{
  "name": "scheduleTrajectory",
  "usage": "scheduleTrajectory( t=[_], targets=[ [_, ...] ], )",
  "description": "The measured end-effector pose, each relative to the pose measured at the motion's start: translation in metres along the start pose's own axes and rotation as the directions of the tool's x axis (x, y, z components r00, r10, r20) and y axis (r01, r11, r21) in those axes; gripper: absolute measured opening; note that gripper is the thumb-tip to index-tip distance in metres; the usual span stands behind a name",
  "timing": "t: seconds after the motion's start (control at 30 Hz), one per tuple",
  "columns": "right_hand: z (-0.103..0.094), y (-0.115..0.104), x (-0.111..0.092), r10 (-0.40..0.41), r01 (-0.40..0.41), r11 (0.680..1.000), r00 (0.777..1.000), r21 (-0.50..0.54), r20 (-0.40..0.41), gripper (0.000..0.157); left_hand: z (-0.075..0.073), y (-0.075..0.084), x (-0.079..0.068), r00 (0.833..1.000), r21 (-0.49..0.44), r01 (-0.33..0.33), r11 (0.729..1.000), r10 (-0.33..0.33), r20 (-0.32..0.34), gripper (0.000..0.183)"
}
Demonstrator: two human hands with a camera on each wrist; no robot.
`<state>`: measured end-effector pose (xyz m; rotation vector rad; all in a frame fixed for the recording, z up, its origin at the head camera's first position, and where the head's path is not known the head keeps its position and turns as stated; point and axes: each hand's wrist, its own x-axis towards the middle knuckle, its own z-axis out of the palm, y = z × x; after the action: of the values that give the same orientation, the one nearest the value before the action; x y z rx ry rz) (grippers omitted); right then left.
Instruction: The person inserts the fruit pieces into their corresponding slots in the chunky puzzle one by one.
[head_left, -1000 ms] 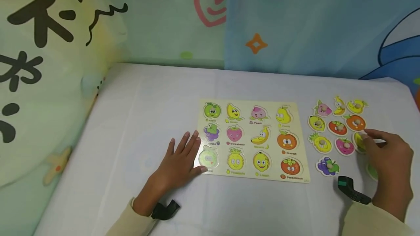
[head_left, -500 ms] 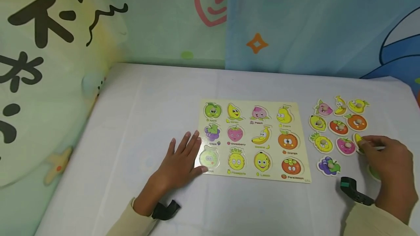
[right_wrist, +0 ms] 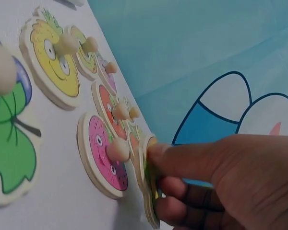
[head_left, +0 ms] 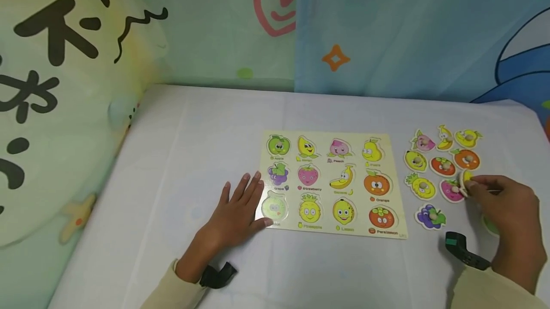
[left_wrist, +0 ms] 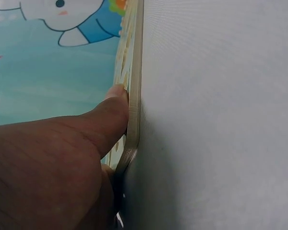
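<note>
My right hand pinches a yellow fruit puzzle piece between thumb and fingers. The piece is tilted up on its edge, beside the strawberry piece; its face is mostly hidden. My left hand lies with straight, spread fingers at the left edge of the fruit puzzle board. In the left wrist view, the thumb touches the board's edge. Printed fruits fill the board in rows. Grape and pineapple pieces lie left of my right hand.
More knobbed pieces lie behind: persimmon, orange, lemon, peach, banana and pear. A green piece is partly hidden by the right wrist. The white tabletop meets printed curtains behind.
The yellow piece, earlier lying flatter under my right fingertips, is now tilted up and partly overlaps the strawberry piece in view. The left hand has stayed in place.
</note>
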<state>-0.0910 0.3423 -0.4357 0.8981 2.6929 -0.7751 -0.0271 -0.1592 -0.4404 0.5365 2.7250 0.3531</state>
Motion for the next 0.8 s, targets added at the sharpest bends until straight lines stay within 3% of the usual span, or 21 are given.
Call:
scheduleTrajectory(
  t=[0.2,0.47,0.63,0.8],
  targets=[
    [0.0,-0.008,-0.007,-0.03,0.035,0.991,0.999,0.125,-0.038,0.058,0.002,0.0,-0.001,1.0,-0.007,-0.001,1.0,0.001,-0.006,0.086],
    [0.003,-0.022,-0.016,-0.047,0.076,0.922,0.995,0.378,-0.087,0.035,0.005,0.0,-0.004,1.0,-0.009,0.006,1.0,-0.006,-0.015,0.085],
    [0.004,-0.023,-0.018,-0.064,0.118,0.903,0.988,0.412,-0.144,0.027,0.005,0.0,-0.002,1.0,-0.009,-0.001,1.0,0.001,-0.019,0.086],
    [0.002,-0.024,-0.018,-0.127,0.195,0.872,0.976,0.448,-0.178,0.03,0.005,0.0,0.0,1.0,0.0,0.003,1.0,-0.003,-0.022,0.086]
  ],
)
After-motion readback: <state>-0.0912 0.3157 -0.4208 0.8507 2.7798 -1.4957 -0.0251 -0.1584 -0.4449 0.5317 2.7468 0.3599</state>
